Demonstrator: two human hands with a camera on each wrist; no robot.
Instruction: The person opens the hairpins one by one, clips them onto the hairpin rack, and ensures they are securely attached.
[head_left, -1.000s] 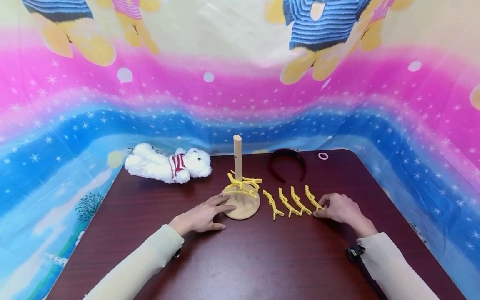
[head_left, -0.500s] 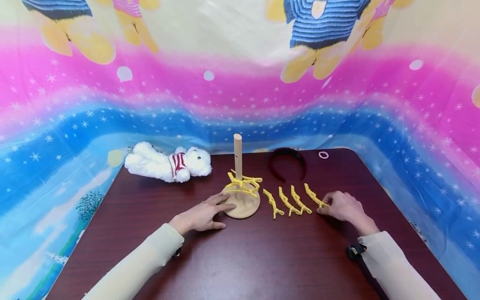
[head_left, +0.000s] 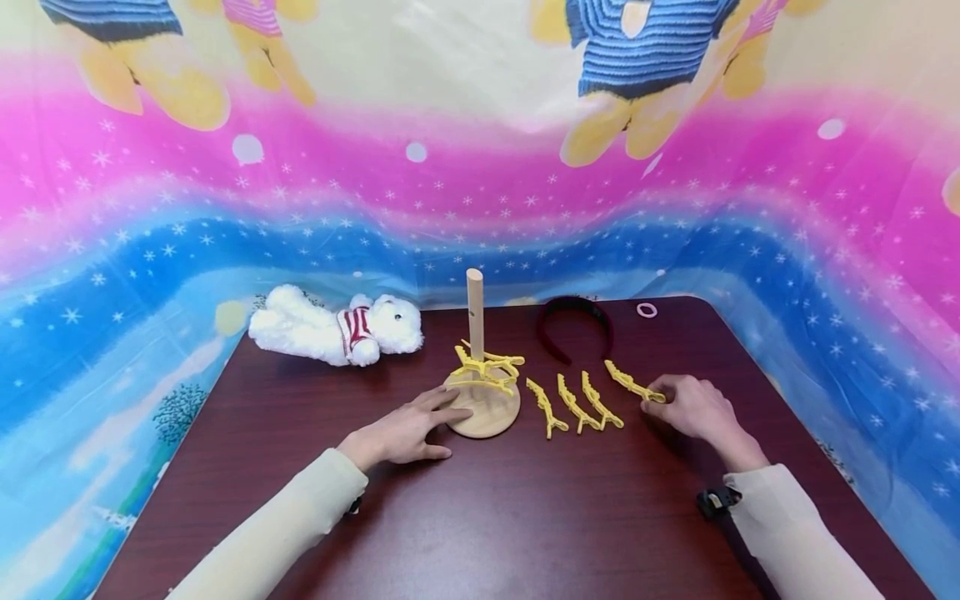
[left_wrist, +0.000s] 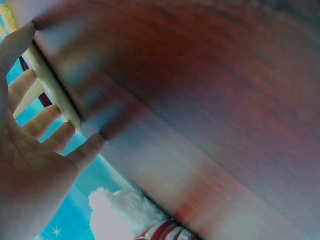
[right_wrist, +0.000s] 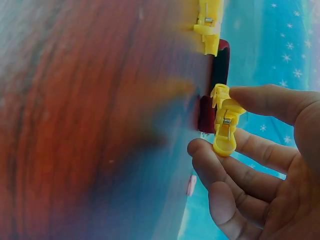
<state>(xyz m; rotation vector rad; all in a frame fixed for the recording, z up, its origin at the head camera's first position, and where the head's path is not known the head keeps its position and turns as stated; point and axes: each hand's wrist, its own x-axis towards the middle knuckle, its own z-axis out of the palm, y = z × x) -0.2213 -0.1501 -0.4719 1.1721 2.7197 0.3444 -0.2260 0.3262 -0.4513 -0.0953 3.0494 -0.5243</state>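
My right hand [head_left: 697, 410] pinches the handle end of a yellow alligator hair clip [head_left: 628, 382]. In the right wrist view, that clip [right_wrist: 226, 121] is between the thumb and fingers, its metal spring showing. Three more yellow hair clips [head_left: 574, 404] lie in a row to the left of this hand. My left hand [head_left: 401, 429] is spread flat, its fingers on the left edge of the round wooden base [head_left: 486, 423]. From that base rises a wooden post [head_left: 476, 312], with several yellow clips [head_left: 483, 364] around its foot. In the left wrist view, the fingers [left_wrist: 42, 120] look extended.
Behind the row lies a dark red headband [head_left: 545, 333], with a pale pink hair tie [head_left: 647, 311] near the back right corner. A white plush bear [head_left: 322, 333] in a striped top lies at the back left. A printed cloth [head_left: 480, 192] hangs behind the dark table [head_left: 480, 525].
My right hand has shifted slightly right and away from me. Its clip has moved apart from the row and turned to a flatter slant. The left hand has stayed put.
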